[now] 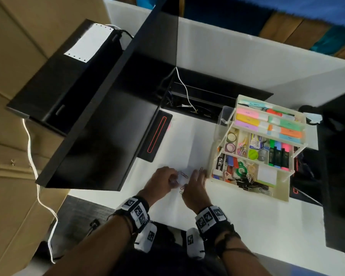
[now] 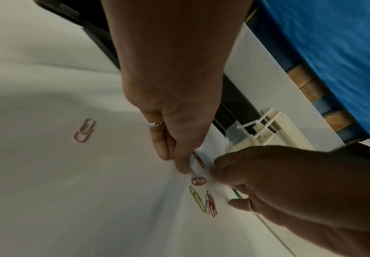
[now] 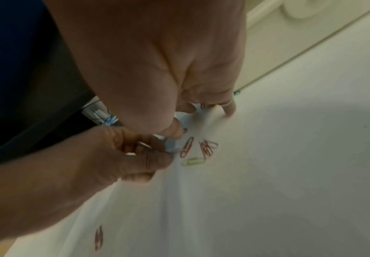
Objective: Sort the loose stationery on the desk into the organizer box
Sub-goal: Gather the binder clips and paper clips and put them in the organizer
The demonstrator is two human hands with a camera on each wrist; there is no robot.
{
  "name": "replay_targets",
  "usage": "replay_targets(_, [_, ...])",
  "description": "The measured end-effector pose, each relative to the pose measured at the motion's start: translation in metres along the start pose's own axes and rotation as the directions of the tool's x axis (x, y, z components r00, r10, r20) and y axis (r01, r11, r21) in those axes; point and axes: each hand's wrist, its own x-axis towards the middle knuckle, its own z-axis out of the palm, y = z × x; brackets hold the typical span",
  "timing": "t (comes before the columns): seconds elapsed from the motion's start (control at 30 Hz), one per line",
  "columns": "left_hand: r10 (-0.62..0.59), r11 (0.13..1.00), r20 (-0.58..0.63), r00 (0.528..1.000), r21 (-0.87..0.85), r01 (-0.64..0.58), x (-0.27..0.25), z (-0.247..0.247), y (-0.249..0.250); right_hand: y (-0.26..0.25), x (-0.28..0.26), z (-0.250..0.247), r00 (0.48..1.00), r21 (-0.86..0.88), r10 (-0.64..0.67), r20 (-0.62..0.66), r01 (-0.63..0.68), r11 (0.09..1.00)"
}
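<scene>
A black monitor [image 1: 100, 108] leans over the white desk [image 1: 247, 222] from ten o'clock, and a black pad with a red outline [image 1: 155, 136] lies at eleven o'clock of the hands. The cream tiered organizer box [image 1: 283, 194] stands at two o'clock of the hands, just beside the right hand; its top tier holds pastel highlighters [image 1: 247, 120], its middle tier tape rolls [image 1: 230, 142] and dark markers [image 1: 278, 156], its bottom tier black binder clips [image 1: 247, 184]. Nothing lies between the hands and the box.

The head view shows the loose paper clips [image 1: 182, 176] only as a small blurred cluster between the two hands. The left wrist view separates them: a red clip [image 2: 198, 159], a dark red one [image 2: 198, 180], a yellow-green one [image 2: 197, 198] and a red-and-grey tangle [image 2: 211, 205], with a lone pink clip [image 2: 85, 130] well apart at nine o'clock. The right wrist view adds a lone reddish clip [image 3: 98, 237] toward six o'clock.

The left hand [image 1: 161, 181] lies knuckles up, fingertips [image 2: 185, 167] narrowed onto the desk at the cluster; they seem to pinch a pale clip, but blur hides it. The right hand [image 1: 194, 186] arches over the clips, fingers loosely curled, fingertips [image 3: 230, 109] touching the desk and holding nothing visible.
</scene>
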Motion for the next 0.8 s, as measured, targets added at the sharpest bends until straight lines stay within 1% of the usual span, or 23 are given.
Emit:
replay_targets(0.07, [-0.010,1.000,-0.028,1.000,-0.015,0.009,0.000,0.000,0.000,0.005,-0.006,0.015,0.995,0.005,-0.104,-0.002,0.104,0.995])
replay_targets(0.17, [-0.013,1.000,-0.035,0.999,-0.015,0.013,-0.001,-0.002,-0.001,0.009,-0.012,0.022,0.977,0.004,-0.211,0.035,0.211,0.978])
replay_targets(0.23, [-0.007,1.000,-0.033,0.999,-0.029,0.006,-0.001,-0.003,-0.001,0.013,-0.009,0.018,0.970,-0.041,-0.239,0.040,0.240,0.970])
replay_targets(0.27, [-0.016,0.999,-0.032,0.999,-0.038,0.014,-0.001,-0.005,0.000,0.016,-0.005,0.018,0.975,-0.052,-0.222,0.034,0.223,0.973])
replay_targets(0.33, [-0.032,0.998,-0.031,0.999,-0.057,0.030,0.000,-0.007,-0.001,0.022,0.005,0.017,0.990,-0.062,-0.140,0.005,0.140,0.988])
replay_targets(0.37, [-0.033,0.998,-0.028,0.999,-0.061,0.031,0.000,-0.008,-0.002,0.024,0.010,0.016,0.996,-0.057,-0.088,0.004,0.088,0.995])
replay_targets(0.43, [-0.037,0.997,-0.016,0.999,-0.063,0.036,0.000,-0.010,-0.003,0.027,0.017,0.013,0.999,-0.041,-0.039,0.008,0.040,0.998])
replay_targets(0.47, [-0.042,0.997,-0.007,0.999,-0.065,0.041,-0.001,-0.011,-0.003,0.026,0.018,0.013,0.999,-0.072,-0.039,0.010,0.040,0.997])
replay_targets(0.53, [-0.057,0.997,0.019,0.998,-0.058,0.058,-0.001,-0.014,-0.003,0.013,0.011,0.007,0.997,-0.051,-0.069,0.027,0.070,0.996])
replay_targets(0.57, [-0.068,0.997,0.040,0.997,-0.042,0.069,-0.002,-0.016,-0.002,0.006,0.005,0.004,0.992,-0.033,-0.121,0.027,0.122,0.992])
replay_targets(0.63, [-0.085,0.996,0.061,0.995,0.016,0.084,-0.004,-0.019,-0.004,-0.003,-0.002,-0.001,0.976,-0.055,-0.220,0.011,0.220,0.974])
replay_targets(0.67, [-0.096,0.995,0.057,0.994,0.035,0.095,-0.006,-0.021,-0.005,-0.008,0.000,-0.006,0.975,-0.042,-0.221,0.011,0.221,0.974])
replay_targets(0.73, [-0.123,0.992,0.036,0.992,0.037,0.122,-0.009,-0.024,-0.009,-0.017,0.017,-0.017,0.985,-0.002,-0.171,-0.011,0.171,0.985])
replay_targets(0.8, [-0.127,0.992,0.021,0.992,0.019,0.126,-0.011,-0.026,-0.012,-0.029,0.045,-0.033,0.979,-0.026,-0.196,-0.055,0.195,0.980])
